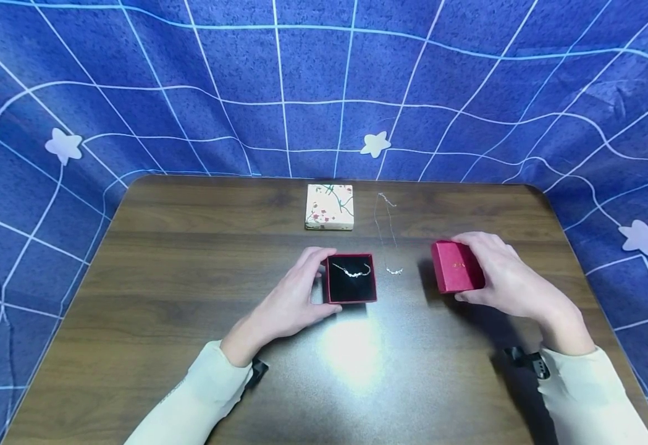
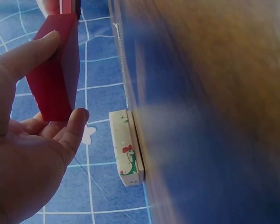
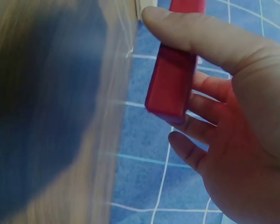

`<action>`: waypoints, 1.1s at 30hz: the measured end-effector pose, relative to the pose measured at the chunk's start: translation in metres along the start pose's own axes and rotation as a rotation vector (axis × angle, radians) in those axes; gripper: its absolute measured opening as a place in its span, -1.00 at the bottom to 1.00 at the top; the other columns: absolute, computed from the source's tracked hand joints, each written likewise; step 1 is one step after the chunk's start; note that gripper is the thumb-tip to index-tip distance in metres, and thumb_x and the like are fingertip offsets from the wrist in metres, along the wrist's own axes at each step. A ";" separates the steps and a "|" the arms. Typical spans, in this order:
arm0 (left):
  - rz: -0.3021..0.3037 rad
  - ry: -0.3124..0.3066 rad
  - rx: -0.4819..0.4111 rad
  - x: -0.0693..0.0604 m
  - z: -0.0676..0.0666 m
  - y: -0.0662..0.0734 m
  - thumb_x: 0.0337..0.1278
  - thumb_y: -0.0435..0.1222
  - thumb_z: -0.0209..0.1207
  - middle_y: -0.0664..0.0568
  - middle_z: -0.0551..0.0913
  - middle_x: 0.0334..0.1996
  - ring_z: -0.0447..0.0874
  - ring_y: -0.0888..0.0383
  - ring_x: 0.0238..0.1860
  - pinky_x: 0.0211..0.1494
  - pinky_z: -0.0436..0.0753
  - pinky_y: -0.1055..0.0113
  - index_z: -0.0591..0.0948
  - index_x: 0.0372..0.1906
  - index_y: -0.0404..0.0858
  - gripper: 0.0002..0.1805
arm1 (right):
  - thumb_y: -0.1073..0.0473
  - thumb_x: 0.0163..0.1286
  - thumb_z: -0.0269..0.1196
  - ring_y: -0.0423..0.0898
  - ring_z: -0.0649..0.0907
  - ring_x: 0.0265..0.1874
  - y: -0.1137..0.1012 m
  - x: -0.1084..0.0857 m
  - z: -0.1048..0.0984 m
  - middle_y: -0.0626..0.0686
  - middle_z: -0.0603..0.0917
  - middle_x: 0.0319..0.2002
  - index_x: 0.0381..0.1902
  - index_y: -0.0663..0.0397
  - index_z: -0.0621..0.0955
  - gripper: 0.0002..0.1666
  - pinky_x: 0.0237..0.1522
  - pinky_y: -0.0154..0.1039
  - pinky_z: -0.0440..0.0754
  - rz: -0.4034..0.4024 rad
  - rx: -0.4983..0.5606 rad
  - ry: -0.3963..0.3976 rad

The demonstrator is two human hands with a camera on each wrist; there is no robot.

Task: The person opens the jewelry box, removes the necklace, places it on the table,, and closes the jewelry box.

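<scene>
"Left hand (image 1: 287, 303) first: with thumb and fingertips I grip a red box (image 2: 49, 88) by opposite sides. With my right hand (image 1: 513, 281) I grasp a red lid (image 1: 448, 266), thumb along one side and fingers on the other."

"What's the biggest thing around you?"

"Blue cloth (image 1: 312, 68), crossed by pale lines and dotted with star shapes. It rises beyond both my hands and shows outside each of them too. Then comes the brown wooden surface (image 1: 190, 247), spread beneath my hands, with a glare spot between my forearms."

"And next in size?"

"My pale sleeves (image 1: 207, 377), one behind each hand. After those, the lid, at the left side of my right hand; its top bears gold marks too small to read. The red box sits uncovered at the right side of my left hand, its black insert (image 1: 351, 286) facing up."

"Anything further off?"

"A cream box (image 1: 329, 207) with a branch-and-blossom pattern, lying on the surface beyond my left hand."

"Now the small things."

"A fine silvery chain (image 1: 394, 271) lies loose on the surface between my hands, nearer the left one. Smallest is a silvery jewellery piece (image 1: 355, 274), curved across the insert, just right of my left fingertips."
</scene>
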State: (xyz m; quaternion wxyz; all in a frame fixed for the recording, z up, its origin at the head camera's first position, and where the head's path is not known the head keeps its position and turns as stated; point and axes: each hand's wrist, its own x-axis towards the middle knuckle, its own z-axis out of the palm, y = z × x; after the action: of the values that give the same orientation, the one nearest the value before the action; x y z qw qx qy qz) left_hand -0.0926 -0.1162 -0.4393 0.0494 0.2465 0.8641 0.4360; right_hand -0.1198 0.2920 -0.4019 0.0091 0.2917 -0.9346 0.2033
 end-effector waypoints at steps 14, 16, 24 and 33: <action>0.011 0.000 -0.009 0.000 0.000 -0.001 -0.07 -0.31 0.66 0.02 0.38 0.39 0.62 0.06 0.21 0.31 0.63 0.07 0.30 0.56 -0.27 0.08 | -0.01 -0.18 0.80 0.18 0.52 0.13 0.038 -0.013 -0.003 0.22 0.59 0.20 0.39 0.18 0.45 0.21 0.02 0.30 0.46 0.100 -0.046 -0.103; 0.008 -0.002 -0.010 0.000 0.000 -0.001 -0.06 -0.31 0.66 0.01 0.37 0.40 0.61 0.05 0.21 0.31 0.63 0.07 0.30 0.56 -0.27 0.08 | -0.03 -0.18 0.80 0.19 0.53 0.13 0.044 -0.016 -0.003 0.22 0.60 0.19 0.39 0.17 0.45 0.21 0.03 0.31 0.47 0.109 -0.050 -0.115; 0.009 -0.008 -0.017 0.000 0.000 -0.001 -0.06 -0.33 0.66 0.00 0.36 0.40 0.60 0.04 0.22 0.32 0.63 0.08 0.29 0.56 -0.28 0.08 | -0.05 -0.19 0.80 0.30 0.50 0.14 0.061 -0.026 -0.001 0.29 0.59 0.16 0.39 0.16 0.44 0.23 0.08 0.37 0.42 0.164 -0.039 -0.163; -0.001 -0.013 -0.014 0.000 0.000 0.000 -0.06 -0.33 0.66 -0.01 0.37 0.40 0.58 0.04 0.23 0.33 0.62 0.09 0.29 0.56 -0.29 0.08 | -0.10 -0.17 0.79 0.31 0.48 0.13 0.072 -0.030 0.000 0.31 0.56 0.17 0.40 0.17 0.42 0.24 0.08 0.32 0.44 0.181 -0.031 -0.204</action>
State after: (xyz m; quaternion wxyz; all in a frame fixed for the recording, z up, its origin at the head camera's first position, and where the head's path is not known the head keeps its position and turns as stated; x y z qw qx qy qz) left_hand -0.0931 -0.1165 -0.4393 0.0568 0.2484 0.8608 0.4405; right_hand -0.1340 0.3620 -0.4327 -0.1000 0.2250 -0.9563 0.1579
